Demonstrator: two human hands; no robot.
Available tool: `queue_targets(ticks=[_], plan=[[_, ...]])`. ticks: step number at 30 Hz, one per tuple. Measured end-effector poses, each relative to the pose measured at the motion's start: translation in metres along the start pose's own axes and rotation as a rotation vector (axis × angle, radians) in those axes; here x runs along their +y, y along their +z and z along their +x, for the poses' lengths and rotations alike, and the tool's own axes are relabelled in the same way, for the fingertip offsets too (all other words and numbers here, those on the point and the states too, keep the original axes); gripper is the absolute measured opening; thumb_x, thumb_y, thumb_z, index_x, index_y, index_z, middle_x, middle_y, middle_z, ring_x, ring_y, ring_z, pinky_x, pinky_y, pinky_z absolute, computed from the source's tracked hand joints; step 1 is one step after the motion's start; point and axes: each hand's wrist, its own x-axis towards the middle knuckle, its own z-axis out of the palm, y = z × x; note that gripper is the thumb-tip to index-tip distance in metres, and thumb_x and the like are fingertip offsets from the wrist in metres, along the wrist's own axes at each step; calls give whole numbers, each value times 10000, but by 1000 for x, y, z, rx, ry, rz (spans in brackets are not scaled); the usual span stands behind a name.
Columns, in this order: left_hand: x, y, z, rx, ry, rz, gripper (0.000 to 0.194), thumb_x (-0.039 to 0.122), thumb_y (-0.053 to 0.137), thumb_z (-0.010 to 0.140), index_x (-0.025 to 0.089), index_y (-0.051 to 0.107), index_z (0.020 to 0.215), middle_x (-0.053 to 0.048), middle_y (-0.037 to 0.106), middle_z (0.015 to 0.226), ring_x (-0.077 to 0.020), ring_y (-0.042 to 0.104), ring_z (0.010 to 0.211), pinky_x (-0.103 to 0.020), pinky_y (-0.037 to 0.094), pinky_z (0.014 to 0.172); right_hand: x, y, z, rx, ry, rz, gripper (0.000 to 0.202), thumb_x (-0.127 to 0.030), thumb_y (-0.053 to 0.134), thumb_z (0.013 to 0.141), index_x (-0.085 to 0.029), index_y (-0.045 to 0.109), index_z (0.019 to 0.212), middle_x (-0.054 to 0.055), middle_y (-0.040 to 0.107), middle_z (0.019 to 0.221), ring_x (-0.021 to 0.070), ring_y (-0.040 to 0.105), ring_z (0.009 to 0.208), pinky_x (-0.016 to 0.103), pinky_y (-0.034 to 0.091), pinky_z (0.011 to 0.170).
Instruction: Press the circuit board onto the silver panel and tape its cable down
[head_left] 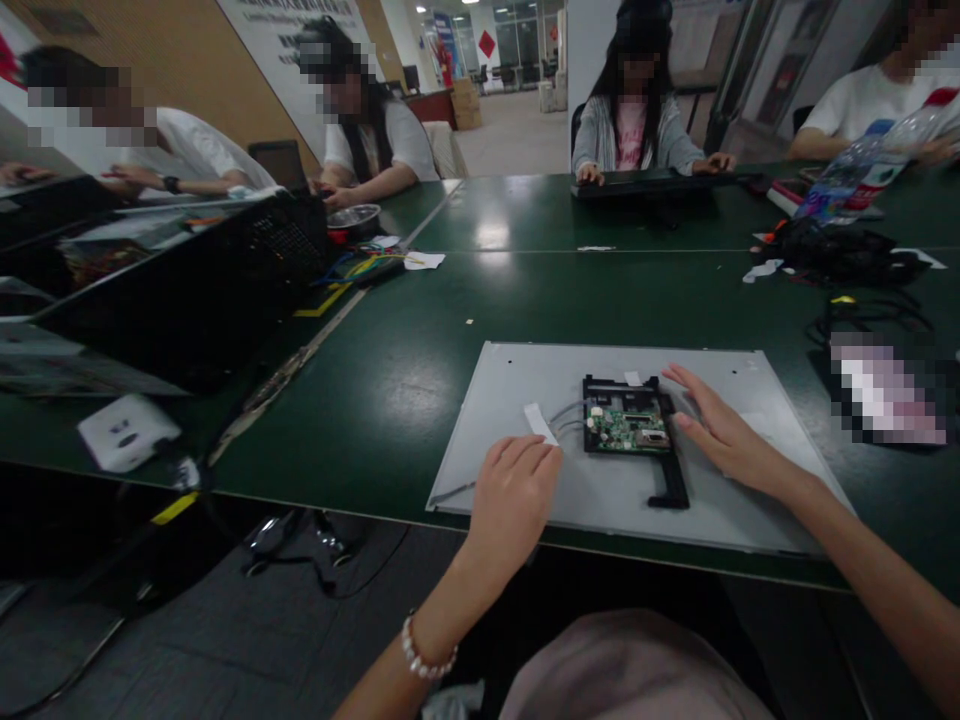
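Observation:
A flat grey display panel point(480, 420) lies back side up at the table's near edge. On it sits a black plastic bracket point(679, 480) with a green circuit board point(626, 430) in it; thin grey cables run out to the left. My left hand point(514, 495) is over the panel's left half, fingers curled together at the lower end of a white tape strip point(537, 420); its thumb is hidden. Beside the bracket's right edge, my right hand point(716, 430) has its fingers stretched out and holds nothing. Whether its fingertips touch the bracket I cannot tell.
An open black computer case point(187, 290) stands at left, near a white box-shaped device point(127, 432). A phone point(889, 390), black cables and a plastic bottle point(862, 165) lie at right on the green table point(390, 370). Several people sit opposite, one at a dark monitor point(652, 185).

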Motion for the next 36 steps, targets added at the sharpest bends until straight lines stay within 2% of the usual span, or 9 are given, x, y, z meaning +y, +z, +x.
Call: queue_targets(ticks=[5, 8, 12, 16, 20, 27, 33, 36], plan=[[15, 11, -12, 31, 44, 29, 272, 85, 479, 937, 204, 692, 1057, -80, 746, 1037, -219, 671, 1058, -406, 485, 974, 2, 1, 0, -9, -2, -24, 635, -485, 375, 1023, -346, 107, 1583, 67, 297, 1625, 278, 278, 1491, 556, 231, 1213], [19, 16, -14, 36, 36, 33, 263, 128, 476, 958, 218, 683, 1092, -77, 749, 1048, -220, 675, 1058, -412, 485, 981, 3, 1, 0, -12, -1, -25, 636, -492, 372, 1021, -346, 112, 1582, 66, 305, 1623, 286, 282, 1490, 564, 241, 1207], [15, 17, -10, 87, -49, 10, 257, 241, 490, 982, 197, 660, 1170, -99, 737, 1122, -223, 679, 1056, -413, 490, 988, 0, -2, -1, -13, 1, -10, 640, -495, 369, 1020, -349, 104, 1584, 61, 300, 1627, 286, 286, 1488, 562, 249, 1206], [8, 20, -2, 116, -178, 13, 263, 219, 458, 990, 189, 673, 1139, -110, 725, 1166, -221, 681, 1059, -417, 475, 1015, -5, -3, -1, -20, 1, -14, 637, -497, 360, 1022, -352, 98, 1584, 65, 302, 1626, 301, 287, 1487, 594, 243, 1200], [9, 26, 3, 54, -289, 53, 227, 221, 474, 979, 189, 688, 1048, -112, 730, 1151, -241, 692, 1037, -445, 453, 1031, -5, -3, -1, -20, 6, -24, 632, -487, 364, 1023, -343, 108, 1583, 65, 288, 1632, 292, 265, 1496, 579, 230, 1210], [14, 29, 9, -40, -295, 102, 210, 208, 492, 953, 169, 696, 988, -143, 724, 1163, -252, 707, 1016, -460, 426, 1067, 0, -6, -2, 15, 2, -15, 652, -471, 393, 1018, -372, 84, 1584, 46, 281, 1634, 291, 281, 1490, 567, 266, 1204], [20, 27, 15, -68, -319, 124, 185, 244, 539, 927, 193, 683, 1032, -170, 710, 1184, -281, 700, 1045, -514, 405, 1071, 0, -21, -7, 95, 37, -137, 689, -488, 435, 996, -334, 115, 1586, 87, 281, 1626, 341, 297, 1476, 606, 275, 1187], [23, 27, 16, -85, -329, 127, 193, 293, 557, 926, 190, 671, 1044, -193, 686, 1224, -305, 677, 1097, -541, 402, 1067, 2, -32, -21, 139, 121, -205, 704, -522, 449, 982, -312, 149, 1583, 114, 304, 1615, 375, 307, 1467, 638, 256, 1178]])
